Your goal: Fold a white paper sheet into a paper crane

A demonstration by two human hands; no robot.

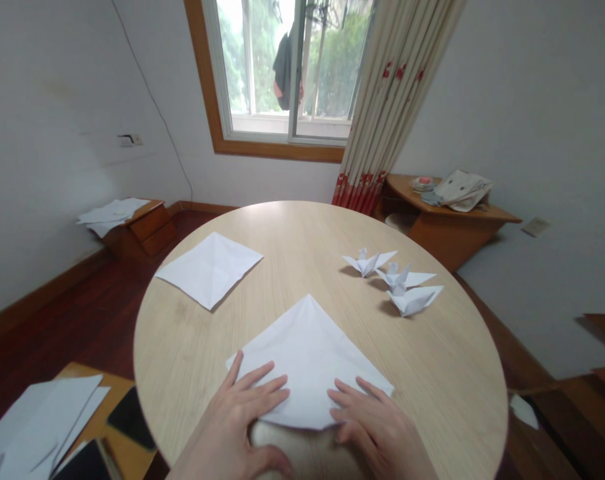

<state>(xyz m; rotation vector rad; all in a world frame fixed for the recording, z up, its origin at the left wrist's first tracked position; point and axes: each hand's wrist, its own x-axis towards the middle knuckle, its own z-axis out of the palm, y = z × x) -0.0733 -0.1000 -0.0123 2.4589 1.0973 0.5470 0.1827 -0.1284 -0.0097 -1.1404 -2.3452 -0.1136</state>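
A sheet of white paper (310, 353) lies in front of me with one corner pointing away; its near edge curves and seems slightly raised. My left hand (245, 407) rests on its left part, fingers spread flat and thumb off the near edge. On the right part lies my right hand (367, 420), fingers apart, with the thumb by the near edge. Neither hand grips the sheet. Farther right stand folded paper cranes (366, 264), the nearest crane (415, 301) with its wings out. Another creased square of paper (212, 270) lies at the far left.
A round wooden table (292, 247) bears the papers. Loose sheets (42, 420) and a dark flat device (132, 419) lie on a lower surface at the left. A small cabinet (155, 230) stands behind left; a corner shelf (452, 217) holds a cloth bag (465, 190).
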